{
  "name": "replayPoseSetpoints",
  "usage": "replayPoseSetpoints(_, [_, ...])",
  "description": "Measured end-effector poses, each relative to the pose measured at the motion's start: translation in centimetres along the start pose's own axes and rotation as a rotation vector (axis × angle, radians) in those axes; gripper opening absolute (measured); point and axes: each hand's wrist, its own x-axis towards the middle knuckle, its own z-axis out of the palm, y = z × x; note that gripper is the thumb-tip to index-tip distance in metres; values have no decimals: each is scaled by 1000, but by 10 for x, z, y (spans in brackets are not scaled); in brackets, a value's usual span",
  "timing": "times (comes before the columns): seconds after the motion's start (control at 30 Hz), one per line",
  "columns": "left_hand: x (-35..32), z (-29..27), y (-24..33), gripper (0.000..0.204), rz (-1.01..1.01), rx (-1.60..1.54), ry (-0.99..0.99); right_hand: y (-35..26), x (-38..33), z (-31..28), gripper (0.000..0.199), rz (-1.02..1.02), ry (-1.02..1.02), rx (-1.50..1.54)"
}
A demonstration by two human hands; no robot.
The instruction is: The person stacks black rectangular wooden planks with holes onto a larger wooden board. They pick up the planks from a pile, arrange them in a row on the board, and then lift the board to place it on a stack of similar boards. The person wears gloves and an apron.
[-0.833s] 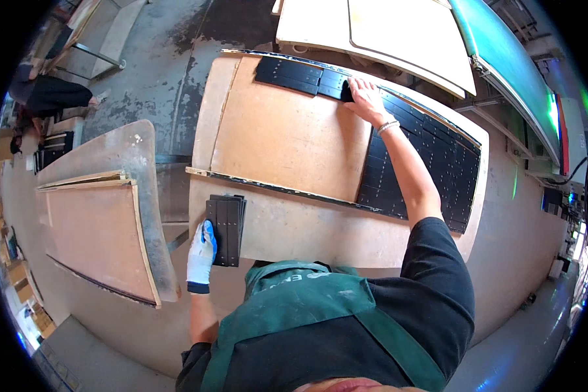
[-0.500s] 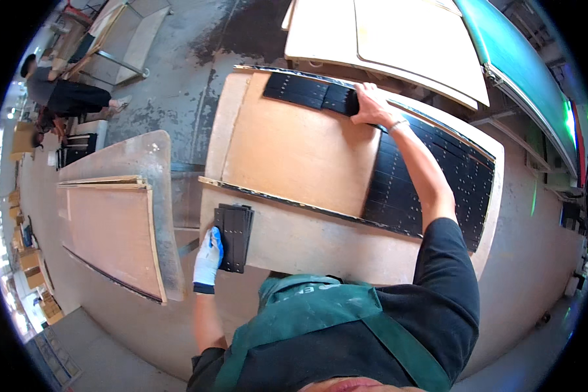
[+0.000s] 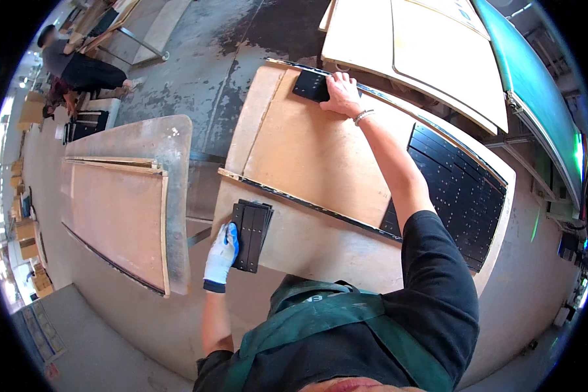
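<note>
My bare right hand, a bracelet at its wrist, is closed over a flat black plate at the far left of a light brown board. The hand hides the plate's right part. My left hand, in a white and blue glove, grips the left edge of a stack of black plates with small holes or dots. That stack rests at the near left edge of the worktable. More black plates lie side by side over the board's right part, partly behind my right forearm.
Raised rails run along the board, including a near rail. A second table with a framed panel stands left. Large pale boards lie beyond, beside a green surface. Another person is at the far left.
My right hand has moved left along the far rail, over the black plates there. Less of those plates shows now. My left hand stays on its stack; the whole view has shifted slightly.
</note>
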Motion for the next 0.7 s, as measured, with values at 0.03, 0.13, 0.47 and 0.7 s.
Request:
replayPoseSetpoints(0.03, [-4,-7,13,51,-30,-32,-23,-1,-1,4,80,-10,8,2])
replayPoseSetpoints(0.13, [0,2,-4,51,-5,-36,22,1,-1,12,87,-40,-8,-29])
replayPoseSetpoints(0.47, [3,-19,4,47,112,-327,-39,-31,-63,3,96,-34,-143,325])
replayPoseSetpoints(0.7, [16,-15,-47,68,-30,-804,-286,-203,-137,-66,91,-1068,-384,428])
